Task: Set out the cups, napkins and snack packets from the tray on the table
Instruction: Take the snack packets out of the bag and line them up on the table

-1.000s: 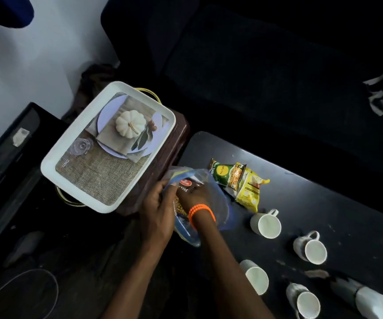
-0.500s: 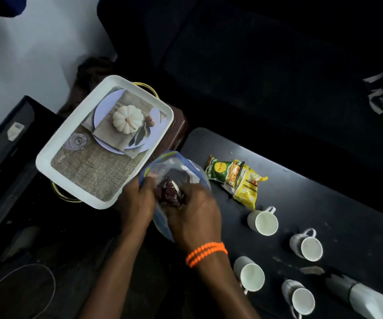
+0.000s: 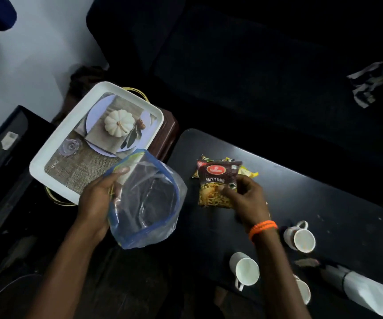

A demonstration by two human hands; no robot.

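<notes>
My left hand grips the rim of a clear plastic bag with a blue edge; the bag looks empty and hangs between the tray and the table. My right hand holds a dark snack packet marked MIXTURE just over the black table, above the yellow and green packets lying there. The white tray with a printed pumpkin picture sits to the left. White cups stand on the table's near side. A white napkin roll lies at the right.
The tray rests on a brown stool beside the table's left end. A dark sofa runs behind the table, with crumpled cloth on it. A black cabinet stands at the far left.
My right hand has come out of the bag with the dark MIXTURE packet and moved right over the table. My left hand still holds the bag, which has opened wide.
</notes>
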